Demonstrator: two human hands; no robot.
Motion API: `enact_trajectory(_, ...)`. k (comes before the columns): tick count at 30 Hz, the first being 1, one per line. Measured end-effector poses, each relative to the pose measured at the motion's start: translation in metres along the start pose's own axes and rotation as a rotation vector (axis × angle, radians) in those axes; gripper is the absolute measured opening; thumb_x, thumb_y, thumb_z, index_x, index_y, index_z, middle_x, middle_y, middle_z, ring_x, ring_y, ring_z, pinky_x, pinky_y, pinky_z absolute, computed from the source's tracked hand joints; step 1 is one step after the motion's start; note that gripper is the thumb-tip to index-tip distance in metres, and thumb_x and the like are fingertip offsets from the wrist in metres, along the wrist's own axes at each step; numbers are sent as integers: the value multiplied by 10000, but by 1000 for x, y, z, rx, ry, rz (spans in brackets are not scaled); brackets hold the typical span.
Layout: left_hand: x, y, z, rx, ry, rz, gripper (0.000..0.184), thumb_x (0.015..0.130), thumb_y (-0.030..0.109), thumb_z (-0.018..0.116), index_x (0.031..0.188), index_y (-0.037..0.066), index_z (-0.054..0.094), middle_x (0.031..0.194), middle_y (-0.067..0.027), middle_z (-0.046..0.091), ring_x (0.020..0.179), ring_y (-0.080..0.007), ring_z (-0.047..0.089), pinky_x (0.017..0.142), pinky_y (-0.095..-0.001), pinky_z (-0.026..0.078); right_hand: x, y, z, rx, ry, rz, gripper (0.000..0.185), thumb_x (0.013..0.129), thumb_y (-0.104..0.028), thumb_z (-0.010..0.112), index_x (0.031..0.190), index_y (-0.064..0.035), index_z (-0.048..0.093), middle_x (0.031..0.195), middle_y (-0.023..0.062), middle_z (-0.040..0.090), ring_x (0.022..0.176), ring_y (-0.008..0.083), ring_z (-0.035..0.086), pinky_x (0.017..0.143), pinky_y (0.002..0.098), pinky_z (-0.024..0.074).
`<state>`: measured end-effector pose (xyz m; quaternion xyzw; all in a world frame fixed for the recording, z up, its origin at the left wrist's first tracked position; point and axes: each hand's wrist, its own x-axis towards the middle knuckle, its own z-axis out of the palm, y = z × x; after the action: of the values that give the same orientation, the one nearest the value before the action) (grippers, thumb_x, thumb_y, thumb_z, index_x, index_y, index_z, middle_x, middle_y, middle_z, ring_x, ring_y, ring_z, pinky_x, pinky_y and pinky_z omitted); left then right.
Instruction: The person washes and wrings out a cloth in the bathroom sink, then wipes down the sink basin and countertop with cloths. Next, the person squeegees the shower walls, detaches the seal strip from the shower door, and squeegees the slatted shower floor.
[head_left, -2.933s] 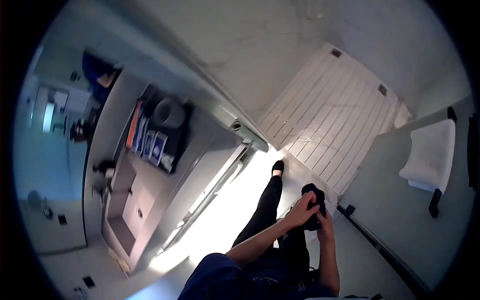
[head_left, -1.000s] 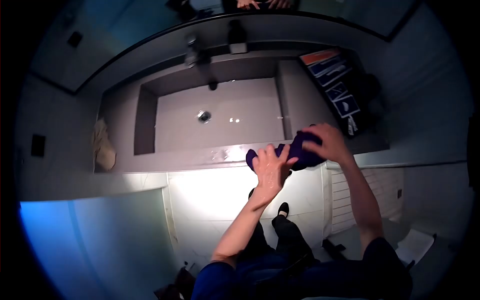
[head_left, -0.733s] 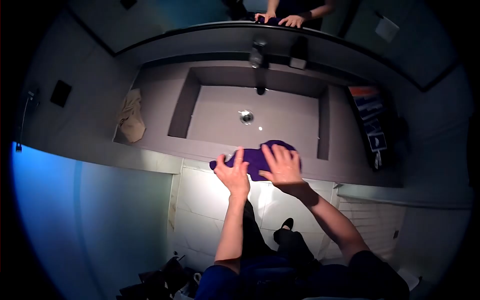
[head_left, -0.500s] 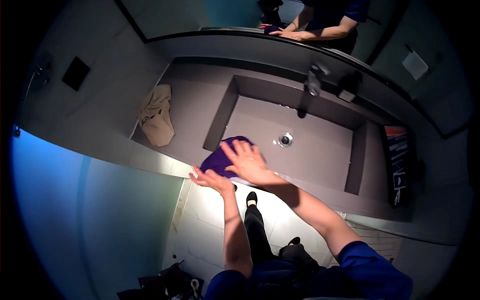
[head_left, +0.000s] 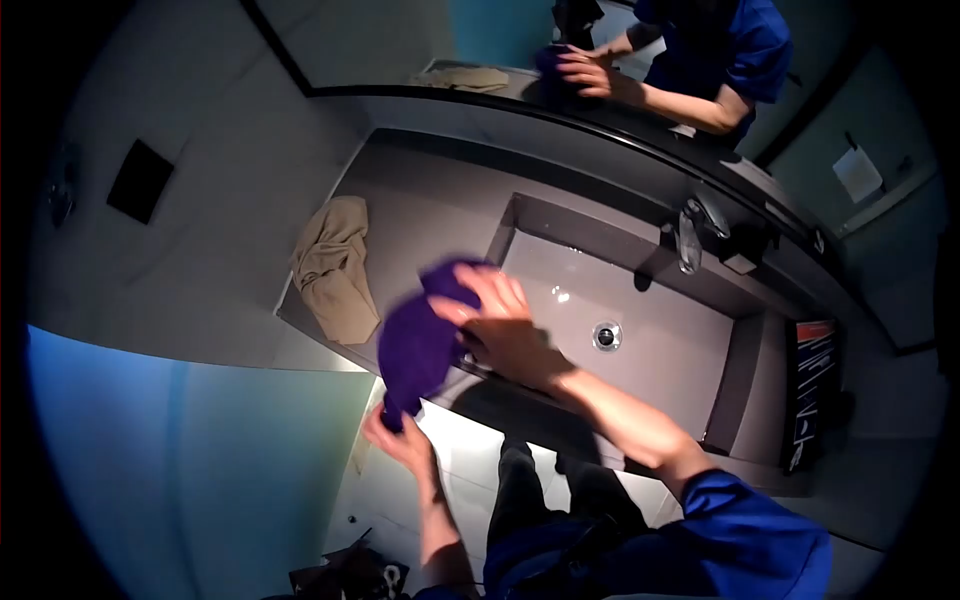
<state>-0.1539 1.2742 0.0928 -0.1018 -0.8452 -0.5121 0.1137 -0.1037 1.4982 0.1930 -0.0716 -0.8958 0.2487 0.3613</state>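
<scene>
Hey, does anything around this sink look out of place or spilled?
Only slightly: the tan cloth lies crumpled at the left end of the counter, unfolded. Bright glints in the sink may be water; I see no clear spill.

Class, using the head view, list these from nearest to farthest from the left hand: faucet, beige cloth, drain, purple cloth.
Left hand:
1. Purple cloth, touching it
2. Beige cloth, counter's left end
3. Drain, in the sink
4. Faucet, behind the sink

Purple cloth (head_left: 412,345), beige cloth (head_left: 337,272), grey sink (head_left: 575,300), blue sleeve (head_left: 755,530), silver faucet (head_left: 690,240)
</scene>
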Motion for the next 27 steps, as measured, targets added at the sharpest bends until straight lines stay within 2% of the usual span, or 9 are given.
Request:
enact_trajectory(4, 63, 19, 48, 449, -302, 468, 344, 771, 70, 563, 1110, 13, 572, 1110, -219, 475, 1036, -390, 427, 916, -447, 350, 27, 115, 70, -362, -268, 35, 411, 738, -278, 649, 1127, -174, 568, 1253, 136, 468, 1204, 309, 390, 1024, 567, 208)
enact_trajectory(13, 143, 101, 281, 283, -578, 836, 452, 846, 239, 495, 1268, 82, 459, 1304, -166, 433, 1214, -324, 375, 970, -455, 306, -43, 196, -63, -809, 52, 504, 438, 791, -186, 589, 1217, -146, 494, 1148, 133, 536, 1083, 302, 486, 929, 457, 372)
enact_trajectory(15, 117, 135, 337, 317, -749, 887, 372, 836, 237, 509, 1178, 95, 543, 1276, -144, 478, 1178, -319, 419, 949, -447, 317, -88, 185, -82, -810, 168, 525, 501, 752, -134, 613, 1231, -92, 475, 1093, 184, 545, 972, 330, 542, 873, 450, 414)
enact_trajectory(17, 69, 181, 357, 323, -981, 969, 288, 827, 271, 528, 1022, 88, 635, 990, -155, 632, 987, -333, 557, 878, -416, 402, -152, 182, -105, -756, 18, 911, 385, 826, -154, 562, 1185, -39, 484, 1044, 174, 587, 954, 331, 576, 861, 382, 456)
enact_trajectory(19, 15, 190, 386, -192, -983, 954, 283, 833, 270, 525, 987, 65, 646, 943, -150, 649, 939, -343, 579, 844, -401, 424, -202, 190, -132, 32, 738, 1366, 338, 869, -215, 549, 1115, 13, 505, 949, 168, 600, 770, 279, 623, 732, 382, 513)
enact_trajectory(22, -30, 241, 383, -433, -1286, 209, 321, 852, 246, 516, 1098, 56, 597, 1091, -156, 604, 1044, -341, 535, 890, -376, 399, -151, 142, -184, 775, 1304, 1007, 354, 894, -230, 491, 1128, 36, 497, 993, 158, 611, 865, 242, 633, 816, 347, 512)
enact_trajectory(23, -48, 251, 379, -554, -1270, 22, 343, 862, 242, 505, 1133, 42, 573, 1103, -186, 591, 1039, -355, 536, 895, -367, 401, -145, 145, -189, 742, 1171, 898, 315, 884, -238, 539, 1026, 43, 545, 941, 114, 629, 838, 210, 632, 783, 324, 498)
enact_trajectory(25, -85, 243, 376, -948, -1279, -224, 372, 891, 142, 463, 1235, 1, 488, 1144, -193, 574, 1075, -253, 523, 943, -302, 353, -112, 149, -172, -115, 732, 965, 252, 837, -155, 597, 995, 38, 558, 917, 99, 633, 816, 206, 625, 776, 303, 474)
enact_trajectory(27, -85, 245, 315, -1116, -1184, -391, 283, 884, 41, 471, 1145, -41, 543, 1057, -115, 604, 1003, -179, 540, 910, -259, 382, -104, 129, -191, -57, 471, 913, 223, 789, -84, 626, 971, 28, 567, 874, 98, 622, 792, 172, 597, 755, 284, 452)
